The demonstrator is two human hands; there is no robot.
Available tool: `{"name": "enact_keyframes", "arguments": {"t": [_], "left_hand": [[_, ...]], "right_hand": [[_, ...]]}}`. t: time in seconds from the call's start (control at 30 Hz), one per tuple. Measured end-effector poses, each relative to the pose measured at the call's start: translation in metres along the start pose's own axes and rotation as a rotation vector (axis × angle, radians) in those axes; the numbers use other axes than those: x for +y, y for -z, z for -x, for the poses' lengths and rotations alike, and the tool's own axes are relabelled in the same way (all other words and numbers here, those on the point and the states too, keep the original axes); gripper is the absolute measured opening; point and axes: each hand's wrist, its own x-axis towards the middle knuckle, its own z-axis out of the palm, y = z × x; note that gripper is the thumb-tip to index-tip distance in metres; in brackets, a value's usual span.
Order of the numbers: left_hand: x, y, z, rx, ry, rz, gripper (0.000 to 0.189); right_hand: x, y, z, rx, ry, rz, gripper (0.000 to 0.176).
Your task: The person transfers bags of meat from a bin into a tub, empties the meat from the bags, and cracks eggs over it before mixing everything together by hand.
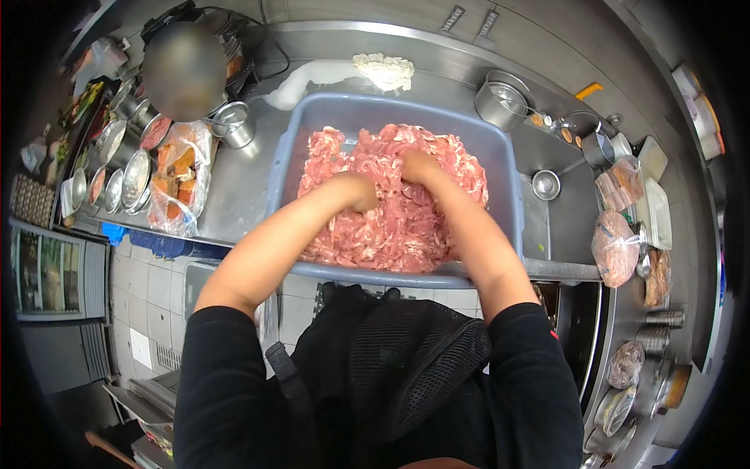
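A large grey-blue plastic tub [285, 168] holds a broad heap of raw sliced meat [398, 234], pink with pale streaks of fat. My left hand [358, 191] is curled down into the meat left of the middle, its fingertips sunk out of sight. Slightly farther back, my right hand [419, 167] is closed into the same heap, and its fingers are mostly hidden too. Both hands are bare, and a short gap of meat separates them.
Behind the tub lies a whitish wet clump [383, 71]. At right are a steel pot [504, 100], a ladle [546, 184] in a sink and bagged meat [615, 248]. At left stand a steel container [233, 125], a bag of orange pieces [181, 176] and several bowls [136, 173].
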Motion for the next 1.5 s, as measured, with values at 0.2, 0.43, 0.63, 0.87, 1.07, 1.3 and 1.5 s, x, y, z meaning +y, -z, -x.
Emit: {"name": "enact_keyframes", "arguments": {"t": [0.2, 0.43, 0.63, 0.87, 1.07, 1.3, 1.5], "left_hand": [[-0.016, 0.007, 0.11, -0.292, 0.212, 0.158, 0.041], [-0.021, -0.073, 0.022, -0.056, 0.011, -0.183, 0.033], [-0.022, -0.031, -0.034, 0.443, 0.154, 0.391, 0.032], [-0.056, 0.041, -0.023, 0.683, 0.2, 0.153, 0.06], [-0.073, 0.011, -0.084, 0.555, 0.293, 0.214, 0.064], [-0.021, -0.018, -0.125, 0.245, -0.034, 0.878, 0.056], [0.001, 0.011, -0.035, 0.067, -0.338, 1.166, 0.051]], "right_hand": [[0.025, 0.084, 0.011, -0.056, 0.093, 0.008, 0.045], [0.015, 0.024, -0.032, 0.037, 0.038, -0.555, 0.073], [-0.015, -0.01, -0.032, -0.467, -0.094, -1.196, 0.064], [0.0, 0.035, 0.024, -0.126, 0.047, -0.671, 0.051], [0.084, 0.04, 0.067, -0.071, 0.183, -0.512, 0.056], [0.027, -0.025, 0.052, 0.261, -0.488, -0.382, 0.078], [0.015, -0.009, 0.03, 0.083, -0.172, -1.249, 0.054]]}}
